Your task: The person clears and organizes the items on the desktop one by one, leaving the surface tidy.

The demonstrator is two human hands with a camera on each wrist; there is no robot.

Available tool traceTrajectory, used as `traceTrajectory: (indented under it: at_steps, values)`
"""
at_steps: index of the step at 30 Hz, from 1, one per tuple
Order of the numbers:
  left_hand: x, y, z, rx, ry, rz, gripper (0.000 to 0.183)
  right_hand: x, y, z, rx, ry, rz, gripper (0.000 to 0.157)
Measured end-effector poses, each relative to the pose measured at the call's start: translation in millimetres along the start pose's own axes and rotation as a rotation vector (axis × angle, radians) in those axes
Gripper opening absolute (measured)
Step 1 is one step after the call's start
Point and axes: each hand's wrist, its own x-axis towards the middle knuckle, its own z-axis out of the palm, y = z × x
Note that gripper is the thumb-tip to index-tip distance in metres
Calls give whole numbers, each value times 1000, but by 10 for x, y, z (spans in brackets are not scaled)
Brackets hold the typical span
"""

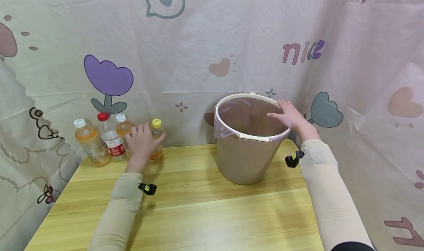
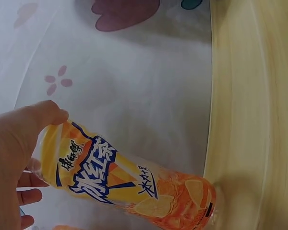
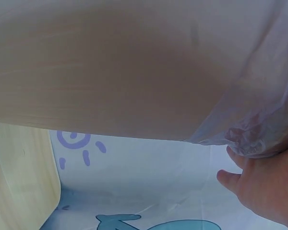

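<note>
The yellow-capped bottle (image 2: pixel 129 177) is sitting at nine o'clock from the bin (image 1: pixel 243 162), the left hand (image 1: pixel 143 142) curling thumb and fingers around it, three bottles (image 1: pixel 113 142) standing at its nine o'clock, the right hand (image 1: pixel 289 115) resting, fingers spread, at the bin's two o'clock.

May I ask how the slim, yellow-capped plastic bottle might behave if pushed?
The slim, yellow-capped plastic bottle would probably tip easily, being tall for its narrow base. If it fell, it might roll, since its body looks round.
</note>
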Motion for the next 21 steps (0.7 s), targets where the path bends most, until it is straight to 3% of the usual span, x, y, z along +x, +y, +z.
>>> traceTrajectory:
  at_steps: [10, 21]
  values:
    - [-28, 192, -45, -56, 102, 81, 81, 13, -10, -6, 1, 8, 3, 86]
    - [-76, 505, -244, -98, 182, 163, 78, 6, -7, -7, 2, 2, 2, 88]
